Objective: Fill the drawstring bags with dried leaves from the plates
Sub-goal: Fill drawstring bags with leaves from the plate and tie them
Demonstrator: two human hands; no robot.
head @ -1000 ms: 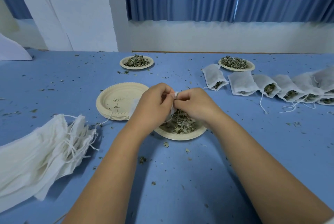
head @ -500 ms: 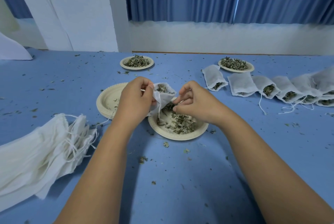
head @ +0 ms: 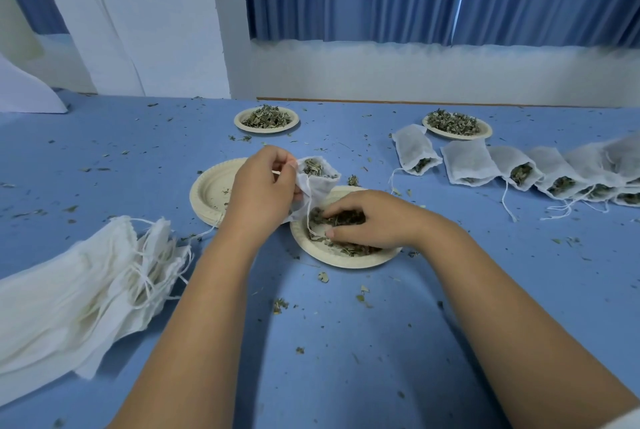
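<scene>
Holding the bag (head: 317,182) mouth-up over the far-left edge of the near plate (head: 346,261), left hand (head: 258,193) fingers pinch its rim so it gapes for filling. Right hand (head: 374,220) fingers curl round leaves (head: 349,250) on that plate, prob. gathering the next pinch, w/ filled bags (head: 512,169) lined up far right.

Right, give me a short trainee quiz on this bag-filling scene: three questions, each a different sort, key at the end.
1. True or false: the left hand holds a partly filled bag.
2. The right hand is: A holding a spoon; B gathering leaves on the near plate; C raised in the air.
3. Fill in: the row of filled bags lies to the person's ____.
Key: 1 true; 2 B; 3 right.
</scene>
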